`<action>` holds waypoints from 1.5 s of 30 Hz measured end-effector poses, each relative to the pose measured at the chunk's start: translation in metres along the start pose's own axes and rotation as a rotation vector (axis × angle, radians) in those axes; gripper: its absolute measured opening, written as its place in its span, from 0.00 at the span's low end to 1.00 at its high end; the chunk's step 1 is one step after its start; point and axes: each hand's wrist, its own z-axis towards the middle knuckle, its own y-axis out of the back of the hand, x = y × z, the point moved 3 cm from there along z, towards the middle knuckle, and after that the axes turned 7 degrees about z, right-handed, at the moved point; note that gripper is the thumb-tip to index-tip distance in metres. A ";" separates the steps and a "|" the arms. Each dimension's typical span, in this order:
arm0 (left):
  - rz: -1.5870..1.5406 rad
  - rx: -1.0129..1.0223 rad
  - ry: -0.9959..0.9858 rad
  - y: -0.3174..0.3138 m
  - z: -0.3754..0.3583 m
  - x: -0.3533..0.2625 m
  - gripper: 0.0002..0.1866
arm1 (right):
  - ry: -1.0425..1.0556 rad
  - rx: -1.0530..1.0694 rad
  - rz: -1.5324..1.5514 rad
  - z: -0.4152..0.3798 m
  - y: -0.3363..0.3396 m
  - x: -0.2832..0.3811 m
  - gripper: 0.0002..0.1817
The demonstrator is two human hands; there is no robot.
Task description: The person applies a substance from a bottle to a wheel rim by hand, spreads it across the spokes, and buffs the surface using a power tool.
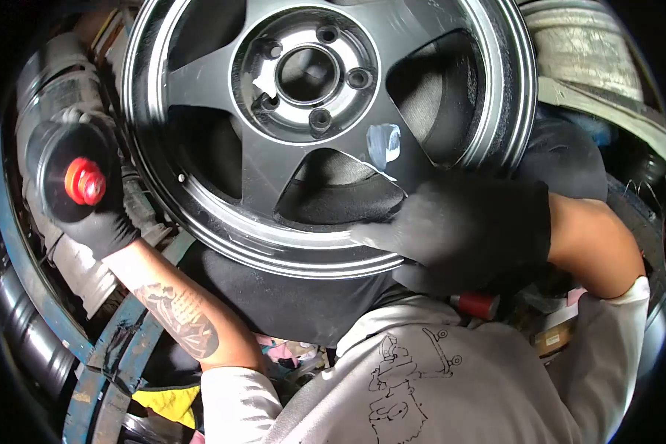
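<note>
A black alloy wheel rim [200,78] with a shiny lip faces me, tilted up over my dark-clothed legs. On one spoke is a white, glossy smear [383,144]. My left hand [103,229], in a black glove, is closed round a dark bottle [48,170] with a red cap [86,181], held left of the wheel rim. My right hand [470,226], gloved in black too, grips the lower right edge of the rim, a light-tipped finger lying on the lip. The undersides of both hands' fingers are partly hidden.
Blue metal bars [89,403] curve along the left side. Other wheel rims [581,44] stand at the upper right and far left. A red cylinder [475,305] lies below my right hand, beside a small brown box [555,339]. A yellow cloth [169,405] hangs at the lower left.
</note>
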 end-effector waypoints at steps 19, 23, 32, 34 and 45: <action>0.012 0.136 0.017 -0.027 -0.017 0.028 0.13 | -0.075 -0.316 0.053 0.040 -0.058 0.013 0.37; -1.332 0.017 0.969 -0.051 -0.045 0.056 0.18 | -0.200 -0.383 0.138 0.063 -0.086 0.011 0.38; -1.759 -0.242 0.832 -0.043 -0.044 0.041 0.31 | -0.289 -0.273 0.073 0.080 -0.111 0.004 0.42; -1.590 -0.341 1.053 -0.034 -0.037 0.024 0.31 | -0.192 -0.287 -0.078 0.054 -0.103 0.002 0.41; -1.783 -0.572 1.159 -0.024 -0.032 0.047 0.36 | -0.113 -0.090 -0.075 0.055 -0.081 -0.002 0.37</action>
